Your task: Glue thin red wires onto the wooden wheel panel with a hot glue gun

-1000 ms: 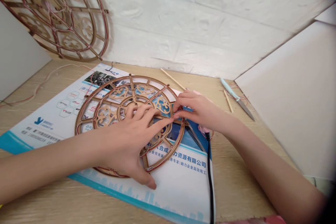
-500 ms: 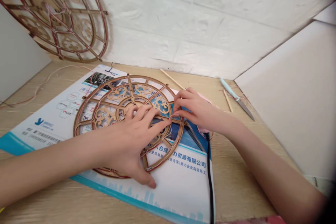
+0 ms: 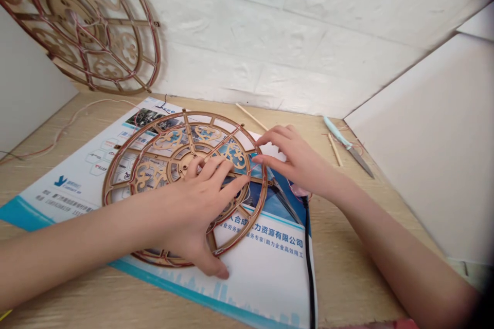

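Note:
A round bronze-coloured openwork frame with scroll ornaments lies on a printed blue-and-white sheet. Thin red and white wires run along its rings. My left hand rests across the frame's middle and lower part, fingers spread, with the thumb reaching down onto the sheet. At the frame's right side, my right hand has thumb and fingers closed on a thin wire, which stretches toward my left index fingertip. Where exactly the fingers pinch it is partly hidden.
A second round frame leans at the back left. Tweezers lie beside the frame, near a black cable. At right are a knife with a light-blue handle and a wooden stick. Loose wire trails at left.
My right hand has shifted slightly right and up, drawing the wire away from my left fingertip. The round frame has turned or slid slightly left. My left hand stays on it.

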Available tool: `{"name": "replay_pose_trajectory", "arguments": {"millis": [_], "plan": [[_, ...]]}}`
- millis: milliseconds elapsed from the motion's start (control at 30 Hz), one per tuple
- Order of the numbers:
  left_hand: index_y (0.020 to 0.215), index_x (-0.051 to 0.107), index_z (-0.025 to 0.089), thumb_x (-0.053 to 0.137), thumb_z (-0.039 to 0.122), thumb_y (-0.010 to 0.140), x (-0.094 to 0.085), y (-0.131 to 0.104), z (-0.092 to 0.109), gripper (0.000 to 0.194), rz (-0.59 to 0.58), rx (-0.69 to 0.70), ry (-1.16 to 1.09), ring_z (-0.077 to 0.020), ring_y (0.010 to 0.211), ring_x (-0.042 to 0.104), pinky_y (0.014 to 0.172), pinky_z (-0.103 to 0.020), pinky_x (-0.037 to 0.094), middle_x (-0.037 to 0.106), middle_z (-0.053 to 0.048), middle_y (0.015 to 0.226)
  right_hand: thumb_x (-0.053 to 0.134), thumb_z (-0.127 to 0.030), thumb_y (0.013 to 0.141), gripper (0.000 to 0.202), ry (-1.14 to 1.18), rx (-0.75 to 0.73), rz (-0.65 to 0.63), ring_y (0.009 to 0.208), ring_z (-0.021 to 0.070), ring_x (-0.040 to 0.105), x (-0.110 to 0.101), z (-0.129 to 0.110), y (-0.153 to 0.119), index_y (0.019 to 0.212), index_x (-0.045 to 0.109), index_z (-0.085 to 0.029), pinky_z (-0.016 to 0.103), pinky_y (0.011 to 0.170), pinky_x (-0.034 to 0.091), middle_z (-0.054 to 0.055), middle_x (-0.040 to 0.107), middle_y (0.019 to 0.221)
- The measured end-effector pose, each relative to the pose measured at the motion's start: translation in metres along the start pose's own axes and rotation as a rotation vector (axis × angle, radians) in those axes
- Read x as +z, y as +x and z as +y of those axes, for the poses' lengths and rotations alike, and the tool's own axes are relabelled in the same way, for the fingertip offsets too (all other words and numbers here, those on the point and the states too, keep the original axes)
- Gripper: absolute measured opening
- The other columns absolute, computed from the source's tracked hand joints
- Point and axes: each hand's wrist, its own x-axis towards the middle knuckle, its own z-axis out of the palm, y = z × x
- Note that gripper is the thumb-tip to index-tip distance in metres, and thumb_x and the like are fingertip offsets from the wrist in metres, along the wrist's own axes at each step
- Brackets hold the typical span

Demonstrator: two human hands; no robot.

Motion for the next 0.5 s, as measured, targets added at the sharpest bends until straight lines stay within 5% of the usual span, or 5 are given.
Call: {"name": "replay_pose_trajectory", "arguments": {"millis": [200,367,500], "plan": [[0.16,0.037,0.014,0.085,0.08,0.045,0.003,0.0,0.0,0.14,0.012,-0.016,0.021,-0.0515,0.138,0.039,0.113,-0.073,0.032,0.047,-0.026,0.146,0.061,-0.051,0.098,0.066,0.067,0.168,-0.042,0.121,0.0371,0.052,-0.002,-0.008,-0.01,0.15,0.044,-0.014,0.055,0.101,0.045,0.018,0.063,0.13],[0.161,0.034,0.012,0.083,0.081,0.049,0.005,0.0,-0.005,0.14,0.016,0.034,0.011,-0.0567,0.139,0.035,0.111,-0.078,0.03,0.045,-0.029,0.145,0.069,-0.049,0.091,0.07,0.155,0.155,-0.108,0.134,0.0378,0.045,0.004,-0.011,-0.005,0.149,0.045,-0.019,0.058,0.113,0.035,0.013,0.051,0.154],[0.159,0.036,0.012,0.082,0.081,0.049,0.003,-0.001,-0.004,0.138,0.018,0.045,0.043,-0.0564,0.138,0.037,0.11,-0.076,0.033,0.045,-0.029,0.145,0.068,-0.046,0.091,0.066,0.244,0.184,-0.134,0.128,0.034,0.053,0.005,-0.008,-0.003,0.147,0.044,-0.021,0.054,0.108,0.043,0.013,0.054,0.149]]}}
